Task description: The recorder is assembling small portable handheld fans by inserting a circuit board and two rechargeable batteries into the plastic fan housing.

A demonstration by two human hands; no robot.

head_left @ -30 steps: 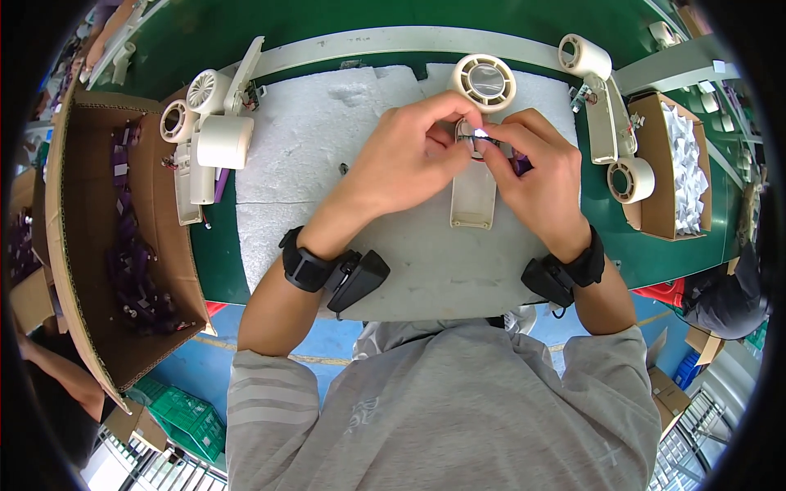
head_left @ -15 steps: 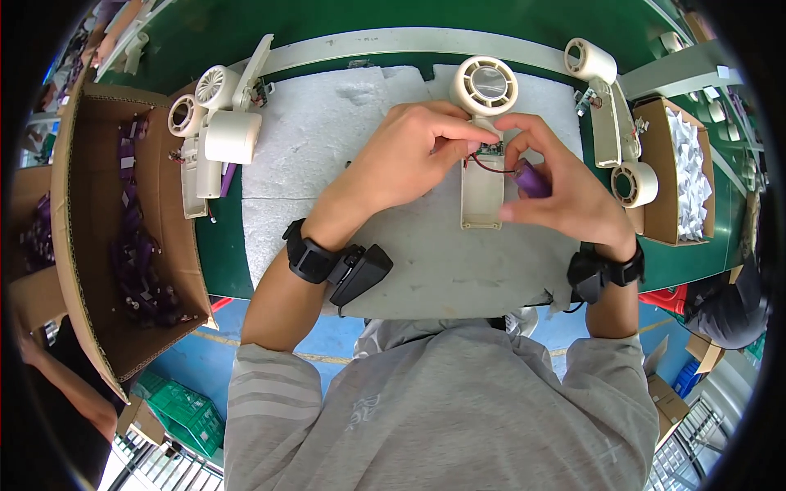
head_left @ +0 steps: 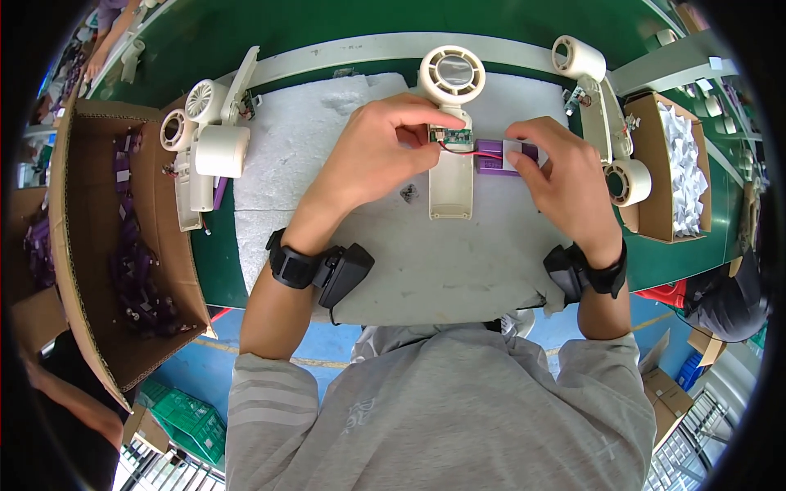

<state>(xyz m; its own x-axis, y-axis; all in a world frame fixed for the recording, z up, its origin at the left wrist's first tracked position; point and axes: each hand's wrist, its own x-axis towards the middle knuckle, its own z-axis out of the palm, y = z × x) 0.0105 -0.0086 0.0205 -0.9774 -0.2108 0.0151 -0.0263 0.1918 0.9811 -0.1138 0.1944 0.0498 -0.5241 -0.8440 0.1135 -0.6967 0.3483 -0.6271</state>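
Note:
A cream handheld fan with an open handle shell (head_left: 450, 190) lies on the foam sheet in front of me, its round head at the far end. A green circuit board (head_left: 462, 137) sits in the neck of the shell. My left hand (head_left: 372, 151) is closed on the fan's neck beside the board, index finger and thumb at its left edge. My right hand (head_left: 569, 176) pinches a purple battery (head_left: 491, 159) lying crosswise, just right of the shell. Thin red and dark wires run from the battery to the board.
White foam (head_left: 286, 123) and a grey mat (head_left: 409, 278) cover the bench. On the left are fan parts (head_left: 221, 151) and a cardboard box (head_left: 176, 270) of purple batteries. More fan parts (head_left: 602, 114) stand right, beside a box of white pieces (head_left: 686, 172). Another person's arm (head_left: 78, 397) shows lower left.
The battery has turned from a tilt to lying crosswise, showing its side, and my right hand now pinches it from the right. The fan appears a little further left in the view.

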